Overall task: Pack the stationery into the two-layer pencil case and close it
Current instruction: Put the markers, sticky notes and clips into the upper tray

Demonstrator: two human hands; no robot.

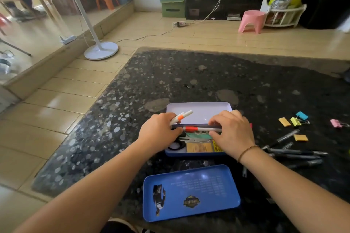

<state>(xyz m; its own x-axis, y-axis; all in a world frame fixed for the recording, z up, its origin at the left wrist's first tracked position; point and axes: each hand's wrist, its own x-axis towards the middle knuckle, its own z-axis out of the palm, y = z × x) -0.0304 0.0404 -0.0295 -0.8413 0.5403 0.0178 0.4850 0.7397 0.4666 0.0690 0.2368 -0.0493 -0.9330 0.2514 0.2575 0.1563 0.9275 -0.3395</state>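
Note:
The blue tin pencil case (195,154) lies open on the dark speckled table (189,77), its white lid (200,111) raised behind. Inside lie black scissors (180,143), a yellow eraser pack (198,147) and something green. My left hand (161,132) grips two white pens with orange bands (181,117) over the case's left end. My right hand (232,132) pinches the right end of another white-and-orange pen (200,129) lying along the case's back edge. The separate blue tray layer (191,193) rests near me, with nothing in it.
Several black pens (295,154) lie to the right of the case. Yellow sticky pads (300,137), coloured binder clips (298,120) and a pink clip (336,123) sit further right. The table's left edge drops to tiled floor, where a white fan stand (101,50) rises.

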